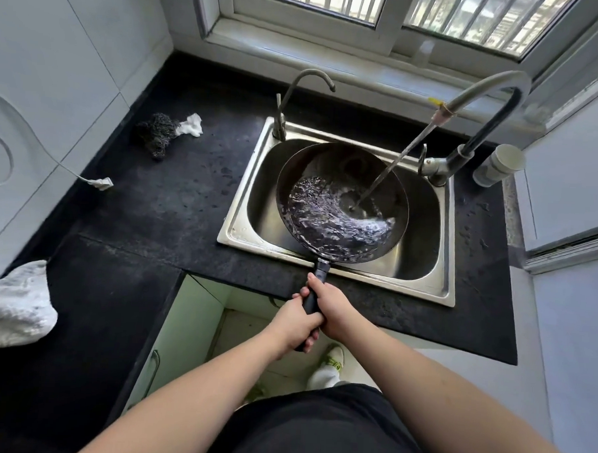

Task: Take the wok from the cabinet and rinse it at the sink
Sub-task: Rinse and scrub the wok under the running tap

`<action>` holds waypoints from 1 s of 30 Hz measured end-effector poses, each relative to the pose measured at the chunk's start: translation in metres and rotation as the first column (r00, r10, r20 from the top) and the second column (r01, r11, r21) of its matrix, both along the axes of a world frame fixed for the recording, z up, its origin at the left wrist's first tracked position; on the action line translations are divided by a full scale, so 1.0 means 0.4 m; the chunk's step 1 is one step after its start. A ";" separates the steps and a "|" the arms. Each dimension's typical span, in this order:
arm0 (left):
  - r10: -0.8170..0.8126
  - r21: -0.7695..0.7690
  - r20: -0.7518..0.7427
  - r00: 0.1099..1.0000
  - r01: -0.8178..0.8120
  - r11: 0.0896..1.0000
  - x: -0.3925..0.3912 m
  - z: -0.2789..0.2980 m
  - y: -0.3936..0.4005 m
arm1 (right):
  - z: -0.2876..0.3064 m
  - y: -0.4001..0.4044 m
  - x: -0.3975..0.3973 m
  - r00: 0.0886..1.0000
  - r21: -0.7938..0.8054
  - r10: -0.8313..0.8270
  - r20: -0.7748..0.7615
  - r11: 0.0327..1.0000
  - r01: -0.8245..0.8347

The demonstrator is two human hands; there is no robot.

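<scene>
I gripped the wok's black handle (317,285) with both hands, my left hand (295,323) wrapped round it nearer my body and my right hand (332,304) closed round it just ahead. The wok (341,202) hung out beyond my knuckles over the steel sink (422,262), with water (328,220) swirling in its bowl. A stream from the tall tap (481,107), ahead and to my right, struck the wok's middle. A steel scourer (157,134) lay far off to my left on the dark counter (175,207).
</scene>
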State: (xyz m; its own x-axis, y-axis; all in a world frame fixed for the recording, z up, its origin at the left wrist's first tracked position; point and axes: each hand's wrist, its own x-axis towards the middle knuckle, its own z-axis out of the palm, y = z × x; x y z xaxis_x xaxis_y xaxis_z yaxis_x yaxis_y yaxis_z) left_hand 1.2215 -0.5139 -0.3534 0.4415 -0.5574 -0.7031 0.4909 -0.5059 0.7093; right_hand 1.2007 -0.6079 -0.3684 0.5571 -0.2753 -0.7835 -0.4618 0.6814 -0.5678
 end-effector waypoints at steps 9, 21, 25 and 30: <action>-0.050 0.030 0.002 0.999 0.050 0.998 0.005 0.001 0.001 | 0.012 0.010 0.004 0.997 -0.074 0.014 -0.078 0.997 -0.020; -0.075 0.056 0.114 0.991 0.069 0.996 -0.020 0.001 0.010 | 0.002 0.017 -0.017 0.997 0.044 -0.079 0.004 0.996 0.079; -0.052 0.070 0.112 0.992 0.045 0.997 -0.027 0.005 -0.002 | 0.011 0.011 -0.017 0.998 0.059 -0.067 -0.004 0.996 0.068; -0.016 0.070 0.074 0.997 0.011 0.997 -0.034 0.017 -0.023 | 0.033 -0.007 -0.016 0.999 -0.007 -0.013 -0.044 1.000 0.012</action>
State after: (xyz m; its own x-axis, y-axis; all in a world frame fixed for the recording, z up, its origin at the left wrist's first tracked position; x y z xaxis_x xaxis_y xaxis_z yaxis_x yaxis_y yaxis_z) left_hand 1.2077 -0.5233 -0.3466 0.4867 -0.5145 -0.7060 0.4308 -0.5617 0.7063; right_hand 1.1944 -0.6107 -0.3552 0.5187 -0.2875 -0.8052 -0.4778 0.6836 -0.5518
